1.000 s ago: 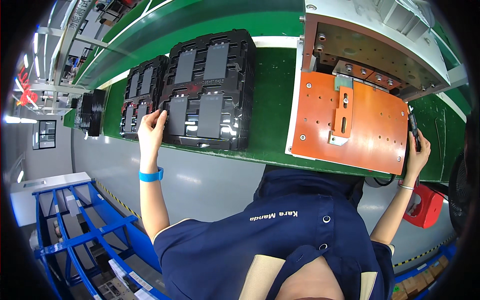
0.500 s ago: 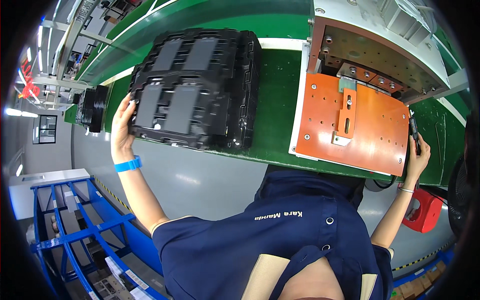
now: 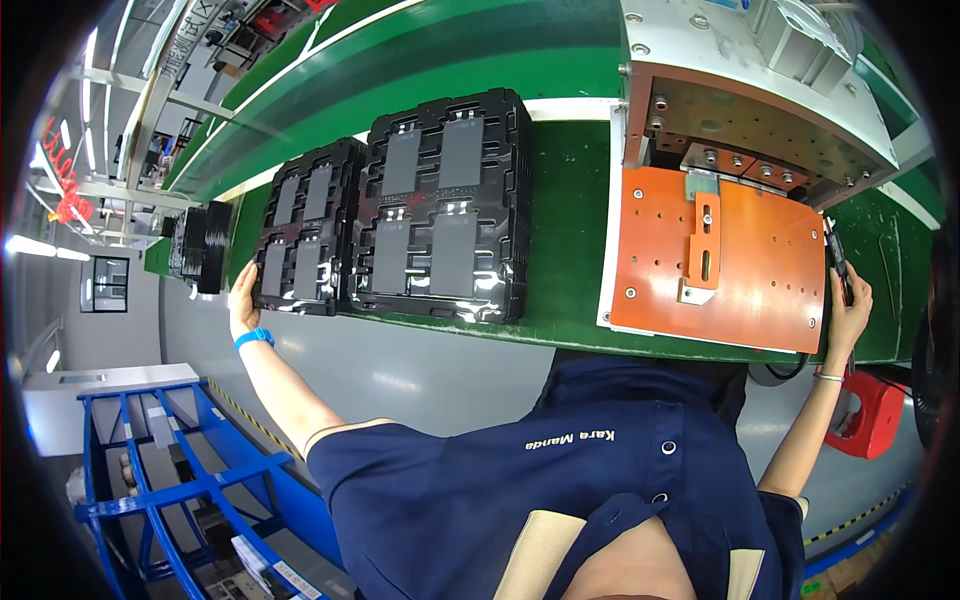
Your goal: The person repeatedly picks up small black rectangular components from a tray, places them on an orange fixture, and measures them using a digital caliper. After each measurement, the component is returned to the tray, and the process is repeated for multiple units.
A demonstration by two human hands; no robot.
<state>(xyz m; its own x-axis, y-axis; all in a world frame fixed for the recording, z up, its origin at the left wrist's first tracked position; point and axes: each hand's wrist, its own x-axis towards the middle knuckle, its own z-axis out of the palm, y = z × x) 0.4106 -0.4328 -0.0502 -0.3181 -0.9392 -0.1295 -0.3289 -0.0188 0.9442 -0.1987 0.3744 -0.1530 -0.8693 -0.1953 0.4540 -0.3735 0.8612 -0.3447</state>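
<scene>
A black plastic tray [image 3: 303, 232] with grey rectangular flat pieces in its pockets stands at the left of the bench. Its left edge is held by my left hand [image 3: 243, 303], the fingers lying along the side near the front corner. Just right of it rises a taller stack of the same black trays [image 3: 440, 200], the top one also carrying grey flat pieces. At the right, my right hand [image 3: 850, 312] is closed around a slim black pen-like tool [image 3: 837, 250], beside the right edge of an orange fixture plate [image 3: 750, 270].
The orange plate lies under a metal press-like machine [image 3: 760, 100]. More black trays [image 3: 195, 245] stand farther left on the green bench [image 3: 565, 200]. A blue metal rack [image 3: 190, 490] is at lower left, and a red stool [image 3: 868, 415] at lower right.
The tray at my left hand, blurred and overlapping the stack before, now sits left of it. My left hand has come down slightly; my right hand stays beside the orange plate with the tool.
</scene>
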